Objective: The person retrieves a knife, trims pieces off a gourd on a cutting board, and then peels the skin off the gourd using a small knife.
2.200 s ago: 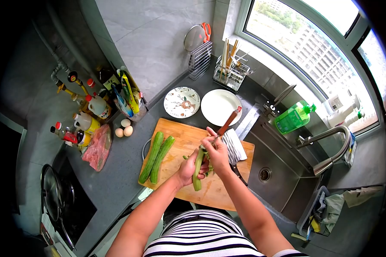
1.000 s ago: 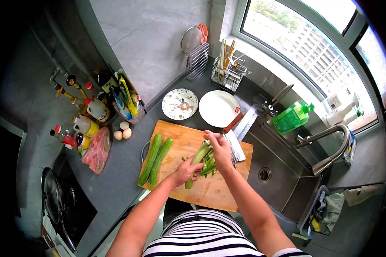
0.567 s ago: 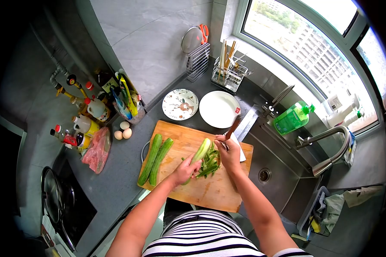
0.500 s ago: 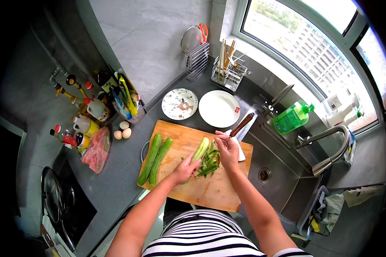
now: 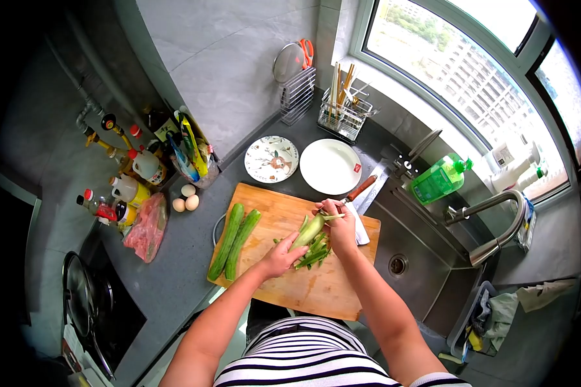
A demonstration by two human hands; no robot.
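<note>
My left hand (image 5: 279, 257) is closed around a pale, peeled green vegetable (image 5: 310, 231) above the cutting board (image 5: 290, 290). My right hand (image 5: 339, 226) grips a peeler (image 5: 361, 188) by its brown-red handle, at the far end of the vegetable; a strip of peel shows by its fingers. Green peelings (image 5: 317, 250) lie in a pile under and beside the vegetable. Two unpeeled green vegetables (image 5: 234, 242) rest side by side on the board's left part. A cleaver (image 5: 366, 226) lies at the board's right side, partly hidden behind my right hand.
Behind the board stand a patterned plate (image 5: 271, 158) and a white plate (image 5: 330, 166). Three eggs (image 5: 186, 198), a pink bag (image 5: 146, 226) and several bottles are on the left. The sink (image 5: 426, 258) with its faucet (image 5: 497, 242) and a green soap bottle (image 5: 440, 182) are on the right.
The vegetable was turned and tilted in my left hand. My right hand moved away to the right with the peeler, then came back to the vegetable's far end. More peelings show on the board.
</note>
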